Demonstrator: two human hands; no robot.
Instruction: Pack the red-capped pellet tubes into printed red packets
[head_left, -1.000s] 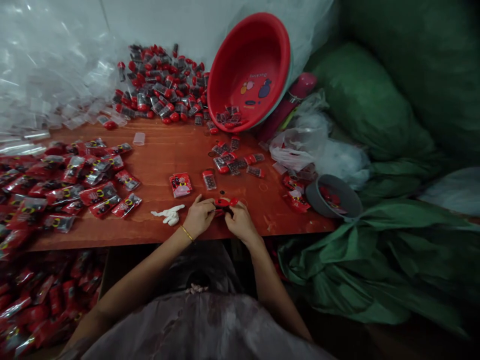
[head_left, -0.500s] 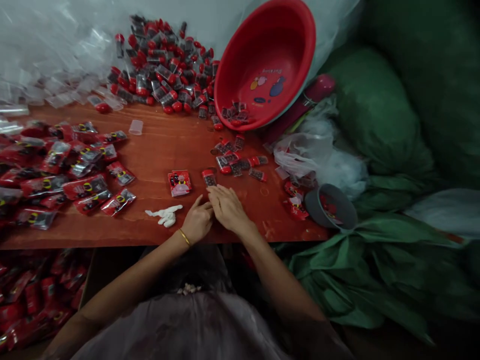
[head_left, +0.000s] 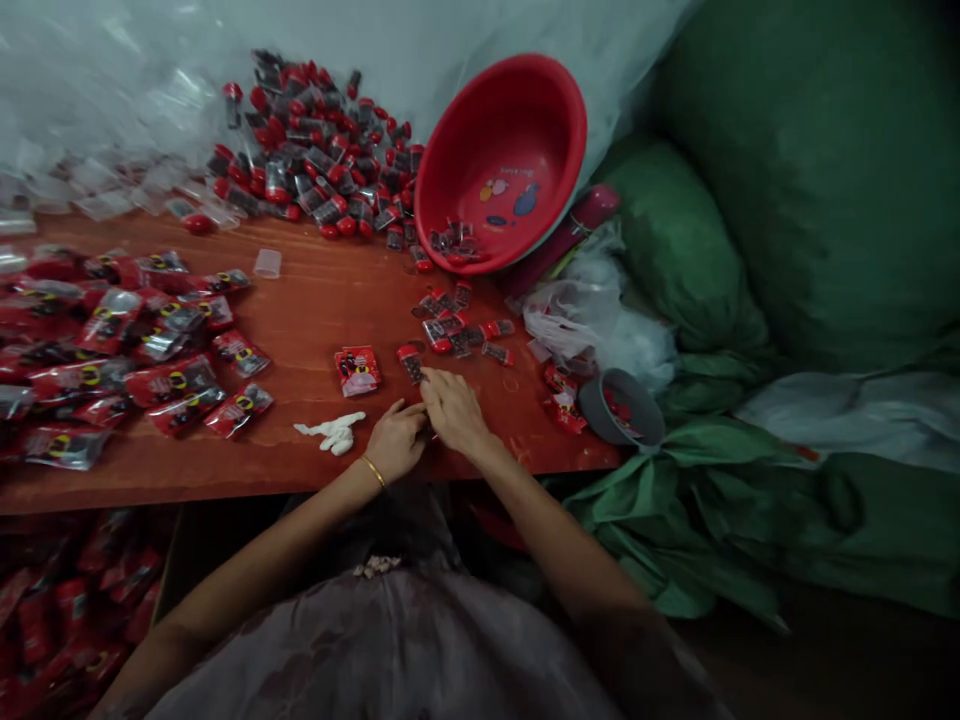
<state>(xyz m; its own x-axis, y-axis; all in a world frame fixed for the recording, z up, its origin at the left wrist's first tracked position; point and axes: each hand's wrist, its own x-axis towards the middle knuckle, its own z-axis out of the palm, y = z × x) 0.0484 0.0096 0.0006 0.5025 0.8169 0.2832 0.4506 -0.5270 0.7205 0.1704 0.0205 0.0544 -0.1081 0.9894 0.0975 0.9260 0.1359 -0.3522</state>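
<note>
My left hand (head_left: 396, 438) rests at the near edge of the reddish wooden table (head_left: 315, 310), fingers curled; what it holds is hidden under my right hand. My right hand (head_left: 450, 405) lies over it, fingers stretched forward toward a small red-capped vial (head_left: 410, 361). A flat red packet (head_left: 358, 370) lies just left of the vial. A crumpled white scrap (head_left: 334, 432) sits left of my left hand. A gold bracelet is on my left wrist.
Red sealed packets (head_left: 112, 340) cover the table's left side and a box below. A heap of red-capped vials (head_left: 315, 160) lies at the back beside a tilted red basin (head_left: 502, 160). A grey cup (head_left: 621, 408), plastic bags and green sacks (head_left: 750, 250) are at the right.
A second ago both hands pinched a red piece at the table edge. Since then my right hand has reached forward over my left toward the vial, and the red piece is hidden.
</note>
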